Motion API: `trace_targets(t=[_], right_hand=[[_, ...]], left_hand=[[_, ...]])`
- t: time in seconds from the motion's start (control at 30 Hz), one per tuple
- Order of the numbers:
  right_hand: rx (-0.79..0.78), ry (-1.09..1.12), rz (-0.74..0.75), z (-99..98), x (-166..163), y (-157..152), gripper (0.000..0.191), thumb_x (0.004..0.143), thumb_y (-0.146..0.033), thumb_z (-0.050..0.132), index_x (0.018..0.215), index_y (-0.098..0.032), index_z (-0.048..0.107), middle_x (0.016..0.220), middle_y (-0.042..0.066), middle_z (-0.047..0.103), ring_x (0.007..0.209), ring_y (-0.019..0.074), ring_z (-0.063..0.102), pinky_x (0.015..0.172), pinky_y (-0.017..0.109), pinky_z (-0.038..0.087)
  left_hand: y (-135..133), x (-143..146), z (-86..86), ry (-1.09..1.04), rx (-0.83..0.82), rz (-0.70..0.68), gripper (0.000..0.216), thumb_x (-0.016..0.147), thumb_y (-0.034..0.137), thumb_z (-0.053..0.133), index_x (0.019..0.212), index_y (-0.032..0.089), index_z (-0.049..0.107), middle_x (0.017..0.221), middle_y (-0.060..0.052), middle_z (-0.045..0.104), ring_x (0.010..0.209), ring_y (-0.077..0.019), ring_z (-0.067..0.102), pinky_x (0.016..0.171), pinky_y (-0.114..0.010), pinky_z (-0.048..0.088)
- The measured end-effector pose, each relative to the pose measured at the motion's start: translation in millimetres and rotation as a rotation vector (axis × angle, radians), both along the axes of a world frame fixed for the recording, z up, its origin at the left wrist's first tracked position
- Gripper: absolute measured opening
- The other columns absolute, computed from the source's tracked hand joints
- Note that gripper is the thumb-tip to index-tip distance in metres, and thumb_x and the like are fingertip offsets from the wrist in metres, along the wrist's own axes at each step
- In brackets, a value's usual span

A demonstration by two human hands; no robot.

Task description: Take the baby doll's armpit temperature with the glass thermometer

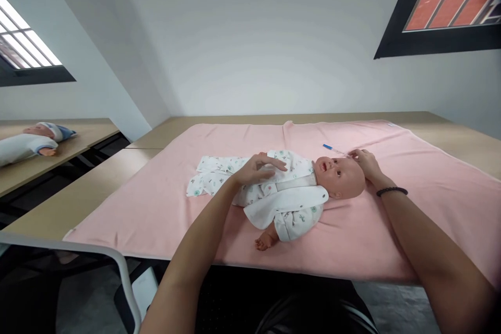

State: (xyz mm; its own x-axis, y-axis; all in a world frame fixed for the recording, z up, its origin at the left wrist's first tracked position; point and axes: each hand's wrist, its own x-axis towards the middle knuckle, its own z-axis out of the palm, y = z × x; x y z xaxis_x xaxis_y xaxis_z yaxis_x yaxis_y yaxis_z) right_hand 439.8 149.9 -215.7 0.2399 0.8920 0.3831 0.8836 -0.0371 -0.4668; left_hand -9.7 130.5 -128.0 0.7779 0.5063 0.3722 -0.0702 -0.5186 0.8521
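Doll [297, 188] was seen lying on its back mid-blanket [164, 203], head at 3 o'clock, feet at 9. It was dressed in a white printed suit, one bare foot sticking out at 6.

Left hand [258, 167] was laid flat on the doll's belly, fingers [274, 163] spread and loose, nothing gripped. Right hand [366, 163] was set just behind the crown at 3 o'clock, fingers curled together near the tip of a thin stick [334, 150] with a blue end. Whether that stick was actually pinched could not be told. A dark bracelet [392, 191] was worn on the right wrist.

Handling, judged: the doll is likely light, with a hard, smooth plastic head and a softer, floppy body under loose cloth. The cloth would slide and bunch, so it's a poor grip point. Best hold is judged to be under the neck and head plus the torso or hips, with limbs left free. The stick is judged light, thin, easily rolled or snapped.

Surface: the pink blanket was spread over a wood-top bench [97, 182], mildly wrinkled, its near edge hanging over at 6. It's soft, so some drag is expected.

Room: plain grey walls, a dark-framed window [442, 10] at 1 o'clock, another [27, 52] at 10. A second doll [33, 142] lay on a separate bench at 9. A chair arm [117, 261] was seen at 7.
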Motion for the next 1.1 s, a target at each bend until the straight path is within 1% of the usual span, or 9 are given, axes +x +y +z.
trace_targets(t=[0.1,0.2,0.27,0.37,0.5,0.6,0.83,1.0,1.1], right_hand=[[0.004,0.082,0.009,26.4,-8,-2,0.038,0.083,-0.038,0.055,0.108,-0.014,0.071,0.117,0.022,0.069,0.098,0.0312,0.068,0.09,0.046,0.055],[0.04,0.141,0.082,68.0,-33,-17,0.051,0.088,-0.046,0.054,0.13,-0.019,0.064,0.135,0.016,0.064,0.118,0.0315,0.063,0.093,0.045,0.055],[0.056,0.157,0.218,95.6,-60,-34,0.049,0.09,-0.053,0.057,0.134,-0.031,0.061,0.142,0.006,0.061,0.128,0.0271,0.058,0.097,0.04,0.055],[0.039,0.094,0.516,121.8,-106,-63,0.04,0.091,-0.052,0.061,0.126,-0.033,0.066,0.139,0.005,0.062,0.129,0.031,0.056,0.105,0.049,0.048],[-0.199,-0.308,0.769,122.2,-153,-87,0.035,0.095,-0.045,0.056,0.124,-0.028,0.067,0.117,0.008,0.071,0.109,0.0319,0.064,0.096,0.052,0.046],[-0.208,-0.548,0.808,114.3,-165,-92,0.03,0.097,-0.037,0.051,0.118,-0.025,0.07,0.111,0.008,0.074,0.105,0.0317,0.064,0.098,0.056,0.039],[-0.204,-0.499,0.882,117.6,-145,-88,0.043,0.098,-0.056,0.051,0.123,-0.03,0.072,0.128,0.005,0.07,0.114,0.0308,0.062,0.101,0.052,0.037],[-0.242,-0.46,0.942,122.9,-138,-93,0.063,0.08,-0.074,0.067,0.13,-0.035,0.069,0.124,0.005,0.07,0.115,0.0328,0.059,0.103,0.052,0.035],[-0.259,-0.446,1.009,125.6,-141,-96,0.065,0.075,-0.069,0.075,0.13,-0.036,0.066,0.128,0.003,0.068,0.119,0.0328,0.057,0.106,0.051,0.031]], left_hand=[[14,-12,-6.3,-0.042,-0.018,0.122,0.023,0.088,0.037,0.073,0.104,0.021,0.079,0.113,-0.011,0.075,0.114,-0.0271,0.066,0.115,-0.046,0.039],[26,-21,-16.2,0.059,-0.038,0.093,0.023,0.082,0.036,0.08,0.1,0.021,0.079,0.118,-0.011,0.072,0.121,-0.0276,0.062,0.113,-0.046,0.041],[30,-25,-21.2,0.14,-0.057,0.039,0.024,0.079,0.035,0.082,0.098,0.023,0.078,0.123,-0.01,0.069,0.127,-0.0281,0.058,0.112,-0.046,0.041],[31,-26,-23.0,0.207,-0.057,-0.007,0.025,0.077,0.034,0.084,0.1,0.025,0.077,0.129,-0.008,0.064,0.132,-0.0275,0.053,0.115,-0.046,0.038],[29,-26,-20.0,0.246,-0.02,-0.014,0.019,0.076,0.033,0.085,0.09,0.024,0.076,0.132,-0.008,0.061,0.136,-0.0287,0.049,0.117,-0.048,0.034],[28,-24,-18.2,0.261,0.013,-0.018,0.016,0.076,0.033,0.085,0.079,0.022,0.075,0.131,-0.009,0.061,0.139,-0.0306,0.044,0.119,-0.05,0.031],[31,-35,-11.7,0.313,-0.005,-0.158,0.015,0.075,0.028,0.084,0.087,0.024,0.077,0.146,-0.007,0.055,0.145,-0.0296,0.041,0.12,-0.048,0.034],[32,-46,-4.3,0.412,-0.031,-0.238,0.032,0.074,0.024,0.083,0.104,0.026,0.074,0.162,-0.004,0.039,0.153,-0.0299,0.03,0.115,-0.043,0.042],[30,-49,-1.4,0.444,-0.038,-0.255,0.045,0.07,0.022,0.085,0.112,0.026,0.071,0.166,-0.004,0.032,0.153,-0.0321,0.029,0.109,-0.038,0.048]])
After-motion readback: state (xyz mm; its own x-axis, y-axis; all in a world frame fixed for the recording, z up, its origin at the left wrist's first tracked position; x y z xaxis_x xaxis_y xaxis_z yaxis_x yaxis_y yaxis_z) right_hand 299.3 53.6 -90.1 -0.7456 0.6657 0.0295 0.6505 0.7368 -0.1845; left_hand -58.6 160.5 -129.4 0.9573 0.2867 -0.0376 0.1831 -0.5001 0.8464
